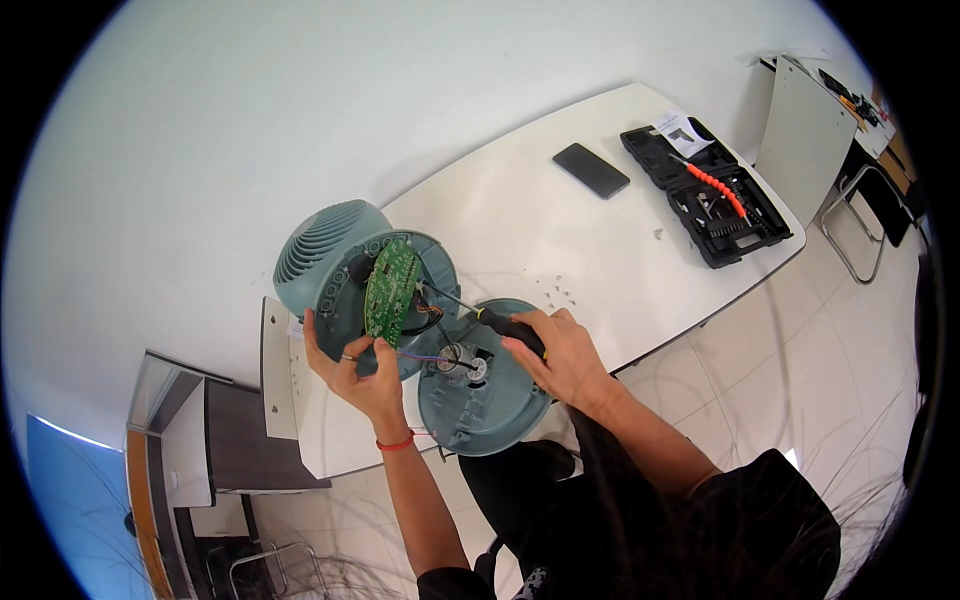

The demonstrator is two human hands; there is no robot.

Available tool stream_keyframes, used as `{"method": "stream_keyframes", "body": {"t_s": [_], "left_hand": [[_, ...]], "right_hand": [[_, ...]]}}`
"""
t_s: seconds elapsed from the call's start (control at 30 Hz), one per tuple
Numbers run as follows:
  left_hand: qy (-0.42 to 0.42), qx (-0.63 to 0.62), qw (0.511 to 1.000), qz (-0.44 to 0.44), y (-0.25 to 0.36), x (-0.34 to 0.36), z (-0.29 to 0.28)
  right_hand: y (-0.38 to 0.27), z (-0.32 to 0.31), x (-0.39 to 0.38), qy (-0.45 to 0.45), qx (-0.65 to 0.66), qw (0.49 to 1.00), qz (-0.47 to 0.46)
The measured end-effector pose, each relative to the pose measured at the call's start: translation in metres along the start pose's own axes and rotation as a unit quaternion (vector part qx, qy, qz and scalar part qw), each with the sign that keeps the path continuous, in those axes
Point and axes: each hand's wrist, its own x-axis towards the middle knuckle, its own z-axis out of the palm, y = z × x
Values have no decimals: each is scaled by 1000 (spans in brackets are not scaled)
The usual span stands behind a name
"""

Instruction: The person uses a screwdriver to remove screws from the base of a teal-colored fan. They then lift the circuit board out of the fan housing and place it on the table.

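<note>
A teal round fan housing [330, 255] lies opened on the white table [520, 210]. My left hand [352, 368] grips its lower rim, thumb against the green circuit board [389, 290] that stands tilted inside. My right hand [560, 350] holds a black-handled screwdriver [505, 323] whose shaft points left into the housing next to the board. The detached teal cover half [485, 400] lies face up beside it, with a small motor part [462, 362] and coloured wires running to the board.
Several small screws [555, 290] lie scattered on the table right of the fan. A black phone [591, 170] and an open black tool case [705, 190] with an orange flexible shaft sit further back right. A dark desk [235, 430] stands at left.
</note>
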Motion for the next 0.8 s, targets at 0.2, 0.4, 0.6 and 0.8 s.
{"method": "stream_keyframes", "body": {"t_s": [0.2,0.4,0.6,0.8], "left_hand": [[-1,-18,1000,-10,0,-1,-1],[-2,-8,1000,14,1,2,0],[-4,11,1000,21,3,4,1],[3,19,999,29,4,4,3]], "right_hand": [[1,-5,2,-28,-45,998,-36],[14,-13,9,-31,-128,977,-166],[4,-10,9,-61,-67,996,2],[13,-1,6,30,-32,998,-37]]}}
